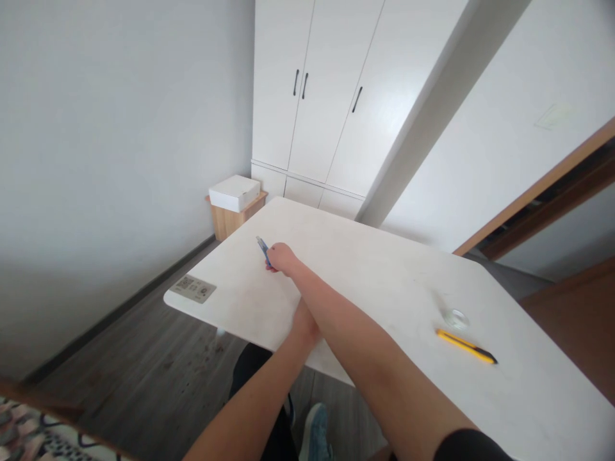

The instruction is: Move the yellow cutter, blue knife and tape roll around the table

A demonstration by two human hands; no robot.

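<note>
My right hand [282, 257] is closed around a slim blue utility knife [262, 248], over the left part of the white table [355, 269]. The knife's pale tip points away and to the left. My right forearm crosses over my left hand [303, 321], which is near the table's front edge. The fingers of the left hand are hidden behind that forearm. A yellow utility knife [465, 346] with a black end lies on the right part of the table. Just behind it is a clear, ring-shaped object [455, 318], perhaps a tape roll.
A grey label with printed codes [193, 289] is stuck at the table's left corner. Beyond the table stand a white box [234, 192] on a small wooden cabinet [228, 221] and a tall white wardrobe [336, 96]. A wall [120, 128] rises on the left.
</note>
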